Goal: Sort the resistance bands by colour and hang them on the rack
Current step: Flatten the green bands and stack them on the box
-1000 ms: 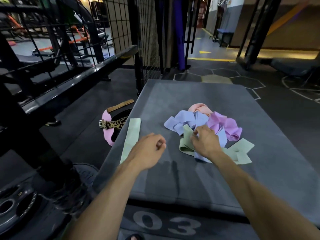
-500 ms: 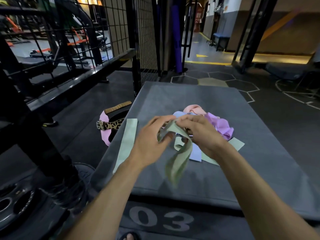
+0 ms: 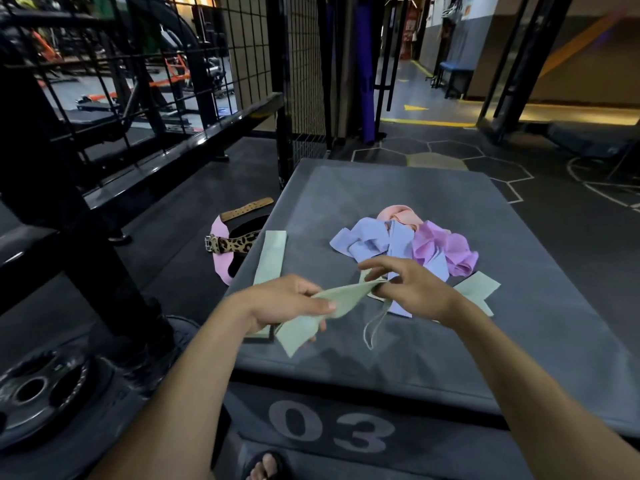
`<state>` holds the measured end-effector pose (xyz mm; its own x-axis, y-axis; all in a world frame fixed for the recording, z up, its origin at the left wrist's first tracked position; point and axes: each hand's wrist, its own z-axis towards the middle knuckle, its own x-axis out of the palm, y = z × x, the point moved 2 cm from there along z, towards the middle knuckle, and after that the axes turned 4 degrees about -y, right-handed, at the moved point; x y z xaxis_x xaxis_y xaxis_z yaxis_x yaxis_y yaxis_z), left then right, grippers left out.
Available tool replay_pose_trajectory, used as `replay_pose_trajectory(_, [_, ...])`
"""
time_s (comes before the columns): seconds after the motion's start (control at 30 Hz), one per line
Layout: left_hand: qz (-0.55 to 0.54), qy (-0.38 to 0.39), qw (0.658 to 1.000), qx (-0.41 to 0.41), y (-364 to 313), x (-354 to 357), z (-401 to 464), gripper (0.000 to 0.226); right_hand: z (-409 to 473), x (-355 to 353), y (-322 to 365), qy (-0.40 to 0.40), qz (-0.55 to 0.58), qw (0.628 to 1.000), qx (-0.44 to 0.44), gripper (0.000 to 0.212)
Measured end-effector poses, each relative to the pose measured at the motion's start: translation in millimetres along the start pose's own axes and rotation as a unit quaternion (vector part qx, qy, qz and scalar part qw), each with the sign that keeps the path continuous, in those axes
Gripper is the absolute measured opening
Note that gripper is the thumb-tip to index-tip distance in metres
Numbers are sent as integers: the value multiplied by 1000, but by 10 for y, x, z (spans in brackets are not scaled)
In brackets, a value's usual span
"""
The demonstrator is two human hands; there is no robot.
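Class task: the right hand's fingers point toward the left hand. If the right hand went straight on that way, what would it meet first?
Probably the left hand, which grips the same green band that the right hand pinches.

Green bands (image 3: 330,303): three. Blue bands (image 3: 367,239): several, count unclear. Purple (image 3: 446,249), pink (image 3: 398,213): unclear.

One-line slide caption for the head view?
Both hands, left hand and right hand, stretch a green band beside a pile of bands.
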<state>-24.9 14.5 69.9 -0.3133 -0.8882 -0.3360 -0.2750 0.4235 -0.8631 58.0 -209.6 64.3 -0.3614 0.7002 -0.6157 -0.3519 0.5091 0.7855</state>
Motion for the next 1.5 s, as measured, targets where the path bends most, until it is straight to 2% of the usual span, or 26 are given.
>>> replay_pose_trajectory(0.07, [-53, 51, 997, -35, 44, 13, -44, 20, -14, -21, -24, 1, 49, 999, -3, 31])
replay_pose_trajectory(0.17, [-96, 77, 992, -35, 53, -46, -103, 29, -25, -29, -85, 26, 134, 990, 24, 21])
replay_pose_trajectory(0.3, [-166, 99, 981, -32, 64, -124, -182, 33, -50, -49, -175, 64, 173, 981, 61, 16])
replay_pose_trajectory(0.43, [-169, 31, 984, -46, 118, -223, -196, 30, -112, -60, -188, 130, 218, 958, 135, 18])
replay_pose_trajectory(0.57, [-98, -97, 989, -48, 176, -309, -172, 24, -165, -24, -174, 216, 230, 930, 187, 25])
replay_pose_trajectory(0.63, [-64, -130, 989, -39, 193, -330, -153, 20, -185, 8, -185, 230, 232, 924, 200, 27])
replay_pose_trajectory(0.77, [-61, -212, 975, 4, 176, -352, -105, 28, -173, -5, -194, 202, 267, 918, 215, 24])
replay_pose_trajectory(0.9, [10, -310, 949, 62, 106, -344, -54, 28, -167, 4, -215, 206, 277, 916, 203, 23])
replay_pose_trajectory(0.97, [3, -303, 949, 85, 65, -329, -36, 25, -166, 23, -250, 189, 271, 922, 201, 17])
replay_pose_trajectory(1.13, [-64, -206, 970, 111, -46, -282, -104, 10, -169, -77, -403, 119, 214, 953, 178, 8])
replay_pose_trajectory(1.2, [-67, -216, 965, 136, -88, -301, -147, 8, -188, -121, -440, 125, 122, 974, 146, 9])
replay_pose_trajectory(1.3, [-33, -238, 952, 191, -183, -305, -160, 7, -221, -129, -405, 164, 10, 981, 99, 27])
replay_pose_trajectory(1.37, [6, -220, 951, 217, -260, -242, -135, 12, -241, -101, -328, 177, -42, 982, 59, 21])
replay_pose_trajectory(1.4, [24, -212, 951, 226, -297, -195, -121, 14, -238, -98, -267, 155, -55, 986, 34, 17])
replay_pose_trajectory(1.43, [38, -204, 950, 234, -328, -150, -108, 15, -225, -95, -187, 115, -40, 993, 7, 17])
replay_pose_trajectory(1.5, [58, -191, 947, 253, -387, -64, -88, 14, -202, -85, 36, 38, 67, 996, -40, 21])
